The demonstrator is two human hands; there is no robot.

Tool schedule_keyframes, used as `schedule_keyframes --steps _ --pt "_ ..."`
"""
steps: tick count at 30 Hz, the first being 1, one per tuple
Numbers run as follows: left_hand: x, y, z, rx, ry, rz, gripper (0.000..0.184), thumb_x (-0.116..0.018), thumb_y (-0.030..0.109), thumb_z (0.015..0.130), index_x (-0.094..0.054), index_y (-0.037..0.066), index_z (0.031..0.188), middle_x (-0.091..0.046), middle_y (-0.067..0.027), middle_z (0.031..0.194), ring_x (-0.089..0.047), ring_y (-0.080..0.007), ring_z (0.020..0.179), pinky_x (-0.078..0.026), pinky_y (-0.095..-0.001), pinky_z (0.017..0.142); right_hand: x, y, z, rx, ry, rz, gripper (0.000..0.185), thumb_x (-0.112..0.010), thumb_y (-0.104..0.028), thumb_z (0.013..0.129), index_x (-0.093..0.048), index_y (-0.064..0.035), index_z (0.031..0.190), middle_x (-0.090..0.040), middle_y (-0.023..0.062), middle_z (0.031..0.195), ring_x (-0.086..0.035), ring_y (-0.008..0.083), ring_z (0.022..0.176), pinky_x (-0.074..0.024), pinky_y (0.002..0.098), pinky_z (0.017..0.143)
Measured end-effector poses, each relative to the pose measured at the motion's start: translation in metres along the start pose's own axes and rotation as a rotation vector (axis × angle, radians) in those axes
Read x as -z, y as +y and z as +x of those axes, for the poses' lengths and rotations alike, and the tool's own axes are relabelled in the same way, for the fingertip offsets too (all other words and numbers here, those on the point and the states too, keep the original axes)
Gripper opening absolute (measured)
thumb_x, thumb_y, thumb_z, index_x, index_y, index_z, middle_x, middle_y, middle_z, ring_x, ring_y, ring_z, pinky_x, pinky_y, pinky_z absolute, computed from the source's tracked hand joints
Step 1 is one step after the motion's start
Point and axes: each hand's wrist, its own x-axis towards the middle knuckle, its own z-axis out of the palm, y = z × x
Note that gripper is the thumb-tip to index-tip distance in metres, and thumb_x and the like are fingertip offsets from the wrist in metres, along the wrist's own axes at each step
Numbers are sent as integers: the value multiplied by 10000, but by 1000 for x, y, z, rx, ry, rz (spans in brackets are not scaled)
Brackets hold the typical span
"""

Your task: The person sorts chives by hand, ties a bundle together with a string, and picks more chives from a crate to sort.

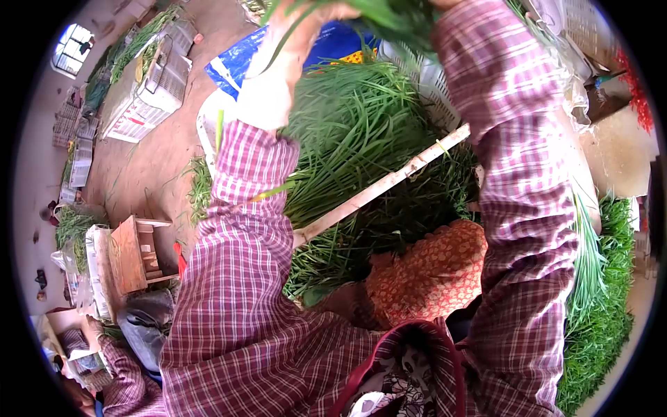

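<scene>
Both my arms reach forward to the top edge of the view. My left hand (316,15) is partly cut off there, its fingers curled at a bunch of long green garlic chives (396,21). Only a sliver of my right hand (445,3) shows at the far side of that bunch, its fingers out of sight. Below my hands lies a large heap of garlic chives (354,118). A pale wooden stick (389,182) crosses in front of the heap at a slant. Loose darker green leaves (417,201) lie on the near side of the stick.
A blue plastic sheet (233,59) lies beyond the heap. White crates (149,97) with greens stand at the left, near a small wooden stool (132,254). An orange patterned cloth (431,271) is close to my body. More greens (601,333) lie at right. Another person's sleeve (132,379) shows lower left.
</scene>
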Motion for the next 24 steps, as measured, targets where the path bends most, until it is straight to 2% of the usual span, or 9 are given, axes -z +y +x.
schedule_keyframes --steps 2,4,7,11,16,18,20,21,24 --pt "3 -1 -19 120 119 31 361 -707 210 782 -593 33 1075 -626 -54 1058 -569 -144 1001 -440 -283 911 -31 6 -10 78 84 -37 386 -687 -334 812 -555 -39 1022 -638 79 964 -603 199 893 -476 320 825" --pt "-2 -13 -51 552 292 177 343 -713 156 779 -581 16 1063 -630 -28 1010 -587 -108 939 -480 -242 850 -80 44 -37 -142 55 -227 728 -593 -670 738 -541 -92 1178 -626 140 1097 -605 266 1003 -461 395 884" --pt "8 -56 -108 752 269 -63 527 -713 78 762 -464 -8 1218 -614 -82 1027 -592 -136 975 -493 -235 875 -157 95 -90 -492 -54 61 780 -679 -624 691 -500 -110 1251 -572 151 1210 -542 257 1125 -425 404 989" --pt "36 -97 -170 1022 361 131 481 -667 52 789 -459 -28 1215 -582 -106 1125 -578 -166 1018 -490 -235 880 -206 101 -123 -508 1 258 706 -694 -593 692 -534 -123 1194 -572 151 1180 -548 317 1092 -406 405 968" --pt "43 -80 -180 908 446 -392 406 -642 44 810 -499 -5 1187 -591 -66 1083 -588 -182 988 -475 -268 856 -216 107 -113 -530 -8 39 654 -707 -574 686 -579 -114 1134 -581 152 1131 -527 311 1109 -401 405 967" --pt "51 -98 -183 709 413 -551 481 -671 17 766 -498 9 1215 -565 -58 1148 -562 -184 1042 -469 -266 864 -215 111 -119 -575 -34 162 633 -708 -574 687 -587 -127 1119 -585 147 1100 -518 317 1112 -397 410 968" --pt "10 -61 -151 134 470 -509 644 -698 -7 728 -427 8 1312 -511 -79 1255 -531 -185 1095 -468 -278 887 -224 113 -128 -571 -88 156 609 -709 -569 692 -594 -133 1100 -581 143 1096 -509 330 1114 -390 417 972" --pt "18 -84 -152 162 468 -404 893 -795 60 657 -319 74 1413 -470 -96 1326 -460 -185 1206 -423 -312 984 -228 109 -130 -551 -81 76 508 -722 -487 737 -608 -119 1069 -587 98 1037 -556 259 1029 -422 358 924" --pt "34 -104 -154 270 493 -316 918 -766 43 685 -247 81 1441 -406 -95 1379 -423 -198 1236 -410 -317 994 -235 117 -131 -501 -37 111 448 -747 -404 747 -611 -105 1052 -585 87 1023 -561 229 1017 -437 355 916"
